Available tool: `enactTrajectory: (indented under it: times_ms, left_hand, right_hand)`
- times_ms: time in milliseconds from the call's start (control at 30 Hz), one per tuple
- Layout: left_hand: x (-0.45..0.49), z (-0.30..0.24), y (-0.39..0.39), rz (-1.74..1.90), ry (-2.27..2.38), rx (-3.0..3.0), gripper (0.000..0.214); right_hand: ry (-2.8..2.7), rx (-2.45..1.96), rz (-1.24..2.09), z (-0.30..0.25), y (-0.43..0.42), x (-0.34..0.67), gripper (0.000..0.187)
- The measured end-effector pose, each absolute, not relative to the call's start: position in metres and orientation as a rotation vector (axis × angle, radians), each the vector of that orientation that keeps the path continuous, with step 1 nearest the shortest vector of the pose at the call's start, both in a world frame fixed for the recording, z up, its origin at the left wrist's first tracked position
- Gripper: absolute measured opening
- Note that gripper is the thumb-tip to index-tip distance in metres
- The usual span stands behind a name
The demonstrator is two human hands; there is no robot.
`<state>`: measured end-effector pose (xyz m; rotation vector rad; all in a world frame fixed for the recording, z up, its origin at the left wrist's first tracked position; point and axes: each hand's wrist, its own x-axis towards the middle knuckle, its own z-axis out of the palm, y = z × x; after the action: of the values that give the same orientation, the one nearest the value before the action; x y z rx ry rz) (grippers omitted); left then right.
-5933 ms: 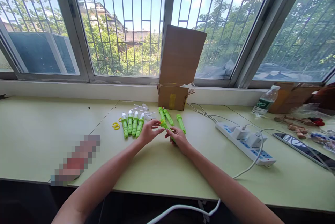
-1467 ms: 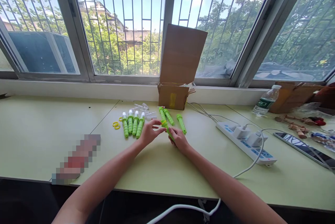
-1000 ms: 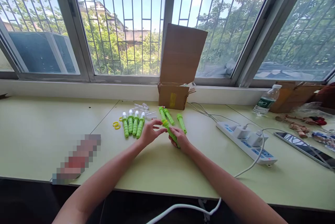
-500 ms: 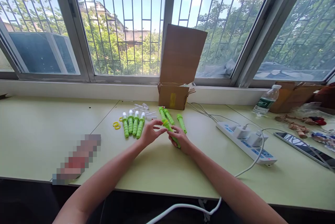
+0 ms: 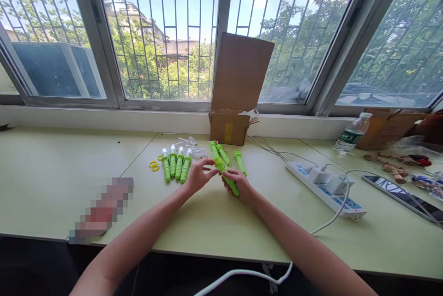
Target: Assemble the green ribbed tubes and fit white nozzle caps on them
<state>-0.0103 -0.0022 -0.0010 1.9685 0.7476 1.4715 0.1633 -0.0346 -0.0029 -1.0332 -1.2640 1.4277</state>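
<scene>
At the frame's centre, the right hand (image 5: 242, 184) grasps a green tube (image 5: 232, 185); the left hand (image 5: 197, 176) curls its fingers at the upper end, whether gripping I cannot tell; left of centre, four white-topped tubes (image 5: 178, 165) lie on the desk (image 5: 200, 222).

Right hand (image 5: 242, 185) grips a green tube (image 5: 231, 185), tilted; left hand (image 5: 198, 177) at its upper end. On the desk (image 5: 221, 229): four white-tipped tubes (image 5: 178, 168) side by side, yellow rings (image 5: 154, 165) just left. Open carton (image 5: 221, 128) behind; power strip (image 5: 323, 191) right.
</scene>
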Motion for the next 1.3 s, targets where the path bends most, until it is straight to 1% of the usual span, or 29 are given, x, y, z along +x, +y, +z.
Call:
enactTrajectory:
  times_ms: [167, 300, 367, 433, 567, 667, 767, 867, 1000, 1300]
  left_hand:
    - [-0.008, -0.006, 0.0, 1.517, 0.738, 1.904, 0.023]
    - [-0.007, -0.01, 0.002, 1.534, 0.732, 1.844, 0.021]
    - [-0.007, -0.01, 0.003, 1.555, 0.724, 1.844, 0.019]
    - [-0.008, -0.009, 0.004, 1.589, 0.732, 1.873, 0.017]
    - [-0.011, -0.007, 0.005, 1.648, 0.772, 1.984, 0.014]
    - [-0.011, -0.006, 0.004, 1.677, 0.762, 2.044, 0.012]
    - [-0.01, -0.005, 0.003, 1.708, 0.747, 2.087, 0.011]
    - [-0.009, -0.004, 0.002, 1.717, 0.756, 2.107, 0.011]
    - [-0.008, -0.003, 0.0, 1.704, 0.766, 2.114, 0.011]
    - [-0.01, 0.0, -0.002, 1.666, 0.711, 2.128, 0.01]
  right_hand:
    - [-1.274, -0.988, 1.508, -0.004, -0.036, 0.161, 0.037]
    - [-1.347, -1.019, 1.426, -0.003, -0.037, 0.159, 0.036]
    - [-1.436, -1.054, 1.301, -0.004, -0.037, 0.158, 0.036]
    - [-1.557, -1.098, 1.11, -0.005, -0.037, 0.156, 0.035]
    - [-1.719, -1.159, 0.7, -0.009, -0.035, 0.152, 0.027]
    - [-1.739, -1.157, 0.543, -0.01, -0.034, 0.152, 0.022]
    - [-1.727, -1.134, 0.597, -0.011, -0.033, 0.154, 0.021]
    - [-1.685, -1.1, 0.767, -0.01, -0.034, 0.155, 0.021]
    - [-1.614, -1.068, 0.961, -0.009, -0.037, 0.155, 0.024]
    - [-1.508, -1.034, 1.106, -0.008, -0.037, 0.155, 0.028]
